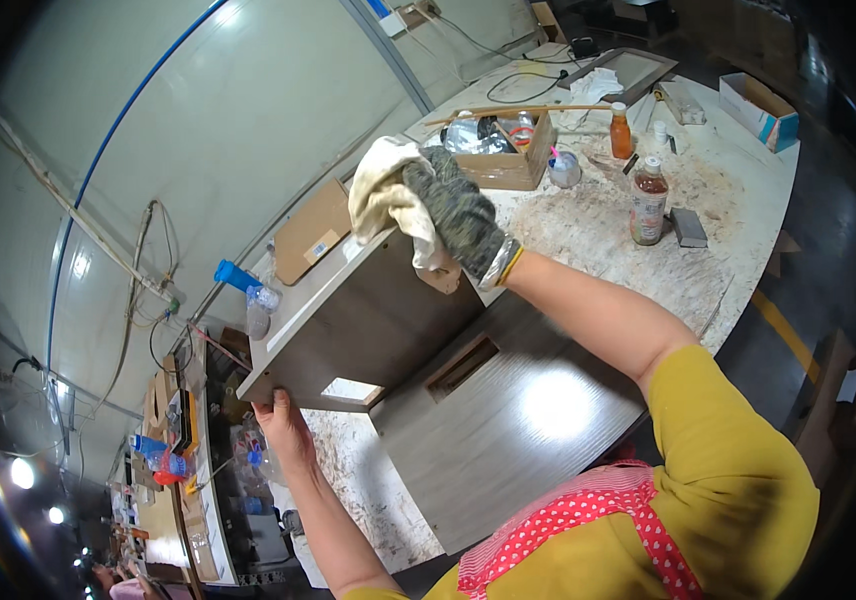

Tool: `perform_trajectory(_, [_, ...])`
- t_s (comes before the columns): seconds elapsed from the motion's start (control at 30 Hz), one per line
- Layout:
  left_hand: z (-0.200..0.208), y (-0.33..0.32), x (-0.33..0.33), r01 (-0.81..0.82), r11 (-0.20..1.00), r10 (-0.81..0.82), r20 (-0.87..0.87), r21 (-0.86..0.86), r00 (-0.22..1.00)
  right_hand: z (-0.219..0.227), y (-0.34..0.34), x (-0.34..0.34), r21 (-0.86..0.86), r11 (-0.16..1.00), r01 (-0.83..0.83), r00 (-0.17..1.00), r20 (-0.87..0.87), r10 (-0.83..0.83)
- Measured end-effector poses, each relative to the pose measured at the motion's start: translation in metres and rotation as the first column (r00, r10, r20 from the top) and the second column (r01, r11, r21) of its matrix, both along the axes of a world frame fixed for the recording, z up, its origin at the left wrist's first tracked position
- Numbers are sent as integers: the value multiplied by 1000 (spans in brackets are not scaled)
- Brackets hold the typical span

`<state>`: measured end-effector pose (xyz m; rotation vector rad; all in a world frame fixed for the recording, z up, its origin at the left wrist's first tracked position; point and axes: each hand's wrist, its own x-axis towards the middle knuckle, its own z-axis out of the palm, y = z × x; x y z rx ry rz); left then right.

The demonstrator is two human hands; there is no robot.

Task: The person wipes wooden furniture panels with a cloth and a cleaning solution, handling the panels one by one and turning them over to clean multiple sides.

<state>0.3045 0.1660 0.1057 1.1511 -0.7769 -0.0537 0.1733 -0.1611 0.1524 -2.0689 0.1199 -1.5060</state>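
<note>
A dark grey wood-grain panel (373, 305) stands tilted on its edge, with a rectangular cutout near its lower end. My bare left hand (286, 430) grips its lower left corner, thumb on the near face. My right hand (456, 212), in a grey-green knit glove, is closed on a cream cloth (380, 190). That cloth drapes over the upright panel's top edge at its far end. Flat in front of me lies a second grey panel (488, 430) with a rectangular slot; the two panels meet along the upright one's bottom edge. The fingers under the cloth are partly hidden.
The stained white table (588, 240) holds a cardboard box (503, 170) of bottles, a labelled bottle (649, 205), an orange bottle (619, 132) and a grey block (688, 228). Behind the upright panel are a cardboard sheet (313, 232) and a blue-topped spray bottle (238, 275).
</note>
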Motion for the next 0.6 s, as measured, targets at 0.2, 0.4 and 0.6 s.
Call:
perform_trajectory(0.2, [4, -20, 5, 0, 999, -3, -72, -54, 997, -56, -1, 32, 434, 876, -213, 963, 245, 113])
perform_trajectory(0.4, [33, 7, 3, -257, 932, 220, 167, 255, 961, -29, -6, 14, 632, 709, -314, 927, 41, 374])
perform_trajectory(0.6, [123, -105, -83, -872, 470, -113, 989, 134, 91, -16, -1, 10, 616, 464, -636, 764, 421, 489])
